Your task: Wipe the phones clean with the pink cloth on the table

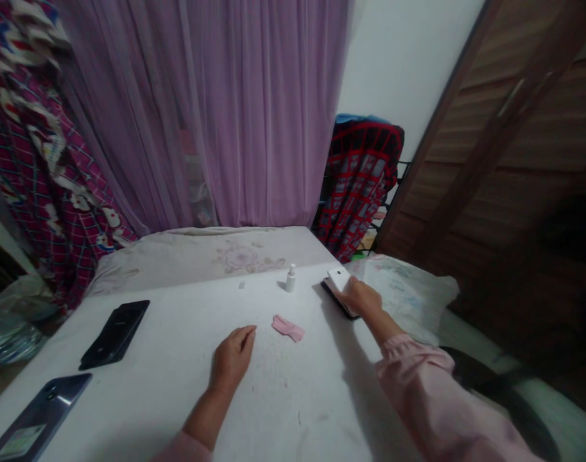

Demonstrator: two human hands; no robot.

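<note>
Landmark: we take the crumpled pink cloth (pixel 287 328) on the white surface (pixel 297 391) as our reference.

Left hand (pixel 231 360): just left of the cloth and nearer us, fingers loosely together, holding nothing. We judge it is resting there, out of the other hand's way.

Right hand (pixel 362 298): right of the cloth, lying over a white rectangular device (pixel 339 279) stacked on a black phone (pixel 332 294). Its fingers seem to wrap their edge, but we cannot tell how firmly it clamps. The flat surface likely steadies the stack.

Nearby: an upright white dropper bottle (pixel 289 279) stands beyond the cloth, placed, we judge, where either hand can reach it. A tiny white scrap (pixel 241 285) lies farther left of the bottle.

Rest: left of the cloth lie a black handset (pixel 114 333) and a purple-backed phone (pixel 40 417), seemingly set aside. A plastic bag (pixel 403 289) lies to the right, and a purple mesh curtain (pixel 201 109) hangs far beyond.
</note>
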